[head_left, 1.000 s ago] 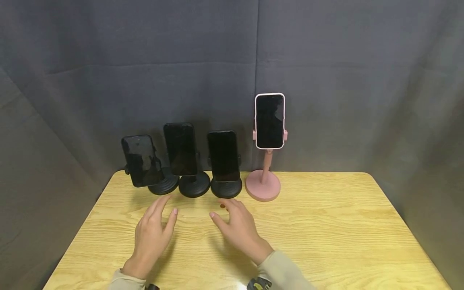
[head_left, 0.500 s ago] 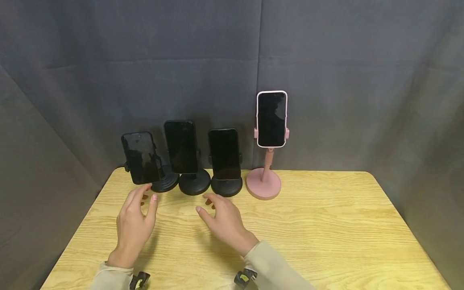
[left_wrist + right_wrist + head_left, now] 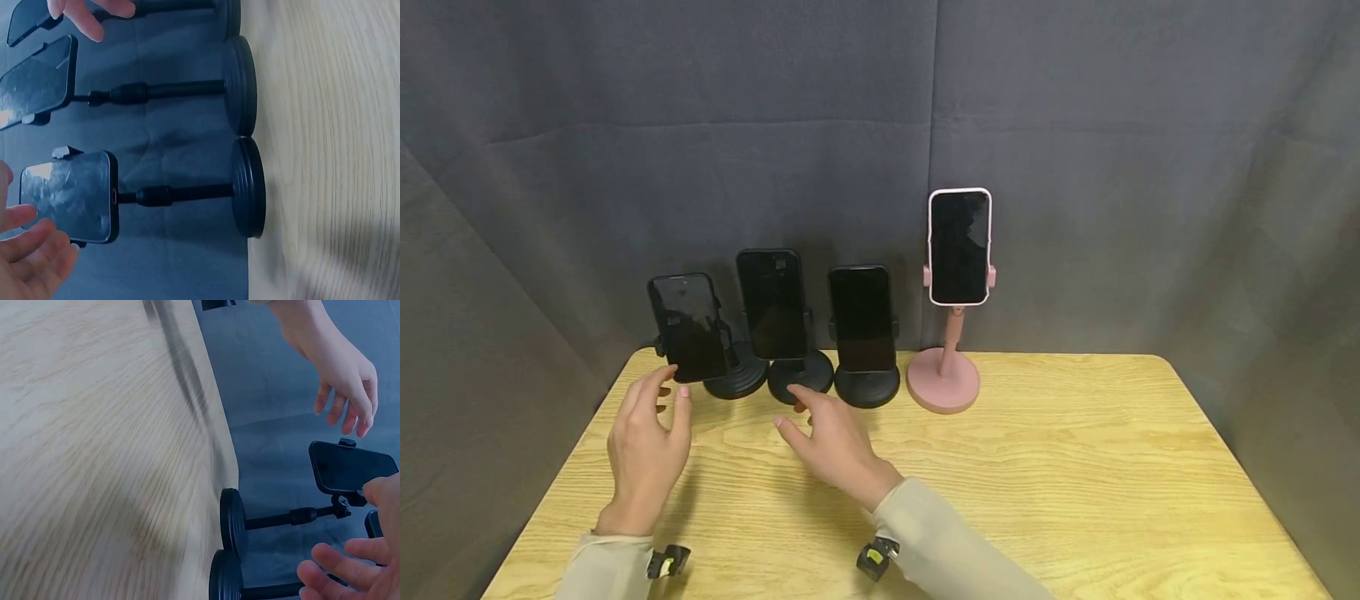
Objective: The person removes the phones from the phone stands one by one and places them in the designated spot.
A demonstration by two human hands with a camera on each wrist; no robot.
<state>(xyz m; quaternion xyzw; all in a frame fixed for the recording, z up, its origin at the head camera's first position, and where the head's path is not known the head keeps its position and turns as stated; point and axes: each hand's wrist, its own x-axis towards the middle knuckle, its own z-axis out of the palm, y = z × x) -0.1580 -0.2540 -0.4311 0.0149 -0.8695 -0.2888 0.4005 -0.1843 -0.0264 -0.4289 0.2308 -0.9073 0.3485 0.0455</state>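
My left hand (image 3: 647, 450) hovers above the table just in front of the leftmost black phone (image 3: 688, 325), its fingers loosely bent and holding nothing. That phone sits tilted in a black phone stand (image 3: 739, 375); in the left wrist view my fingertips (image 3: 44, 231) overlap the lower side of its screen. Also holding nothing, my right hand (image 3: 835, 437) reaches leftward, its fingertips overlapping the round base of the second black stand (image 3: 801, 379). A second black phone (image 3: 771, 304) is clamped upright there. The right wrist view shows both hands apart, thumb and fingers spread.
To the right, a third black phone (image 3: 862, 317) stands in its black stand (image 3: 868, 390). Beside it a taller pink stand (image 3: 945, 383) bears a phone in a pale pink case (image 3: 959, 246). A grey curtain (image 3: 1075, 167) hangs behind the wooden table (image 3: 1075, 467).
Both hands have moved left across the table; the left came from in front of the second phone to the leftmost one. Phones and stands stay in place.
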